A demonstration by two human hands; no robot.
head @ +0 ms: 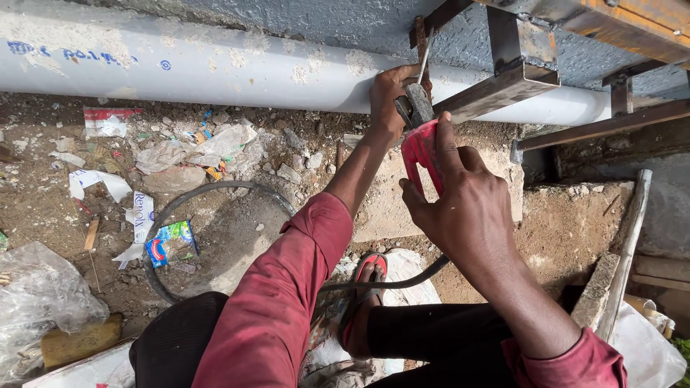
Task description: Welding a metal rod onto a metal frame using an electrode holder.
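My right hand (460,205) grips the red handles of a welding electrode holder (419,147), whose dark metal jaws clamp a thin welding rod (424,61) pointing up toward a rusty steel frame (503,86). My left hand (392,100) reaches forward in a red sleeve and rests against the rusty bar and the holder's jaws, steadying them beside the large white pipe (215,68). A black cable (402,280) trails from the holder down past my sandalled foot (366,276).
Dirt ground with paper scraps, stones and a blue wrapper (171,243) lies left. A black cable loop (215,188) curves over the ground. Clear plastic bag (36,294) sits lower left. Wooden plank (625,248) and concrete block (595,291) stand at right.
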